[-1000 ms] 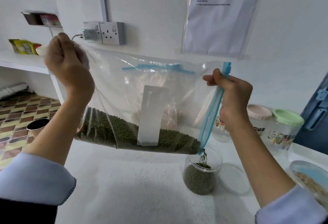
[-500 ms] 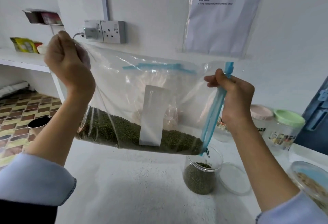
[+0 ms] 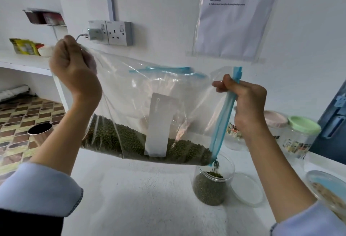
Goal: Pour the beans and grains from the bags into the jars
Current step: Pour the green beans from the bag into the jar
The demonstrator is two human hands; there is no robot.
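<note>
**Inspector A:** The clear bag (image 3: pixel 149 108) is held up over the white counter (image 3: pixel 131 198), stretched between both hands. Its upper left corner is bunched inside the curled fingers of the left hand (image 3: pixel 74 69). The blue zip strip (image 3: pixel 222 119) on the right edge is pinched by the right hand (image 3: pixel 245 104), thumb over fingers.

**Inspector B:** And the contents?

**Inspector A:** Green beans (image 3: pixel 131 142) are settled along the bag's lower edge, below both hands. A white label (image 3: pixel 159 125) is seen on the bag's face.

**Inspector B:** The jar?

**Inspector A:** An open clear jar (image 3: pixel 213 185) is stood on the counter directly under the bag's lower right corner, beneath the right hand. It is partly filled with beans, and a few beans are seen falling from the corner into its mouth. A clear lid (image 3: pixel 247 189) is laid just beside it, to the right.

**Inspector B:** Anything else noted?

**Inspector A:** Two lidded jars, one pink (image 3: pixel 275 121), one green (image 3: pixel 301 134), are stood behind the right wrist.
</note>
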